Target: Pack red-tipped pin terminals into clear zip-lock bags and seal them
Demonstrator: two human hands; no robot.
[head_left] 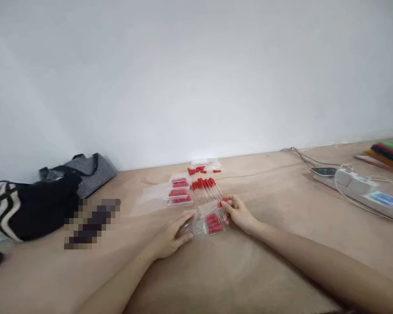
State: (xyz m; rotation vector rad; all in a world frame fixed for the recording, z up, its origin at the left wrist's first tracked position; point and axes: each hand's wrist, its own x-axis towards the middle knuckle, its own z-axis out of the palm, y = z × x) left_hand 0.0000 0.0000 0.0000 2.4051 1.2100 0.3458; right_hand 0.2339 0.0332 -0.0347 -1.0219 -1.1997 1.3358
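Observation:
A clear plastic bag (201, 227) with several red-tipped pieces inside lies on the table between my hands. My left hand (170, 235) grips its left end, thumb in front and fingers behind. At the bag's upper right edge, my right hand (237, 213) pinches a red-tipped stick (222, 203); its pale shaft points left over the bag. Just beyond, a fanned row of red-tipped sticks (207, 188) rests on the table, red ends away from me. Left of that row are several filled clear bags (180, 192), overlapping one another.
Loose red pieces (196, 170) and another clear bag (211, 164) lie near the wall. Flat empty bags (150, 198) spread leftward. A black bag (49, 205) and a striped bag (94, 174) stand left. On the right are a power strip (363, 189) with cables and folded cloths (388, 155).

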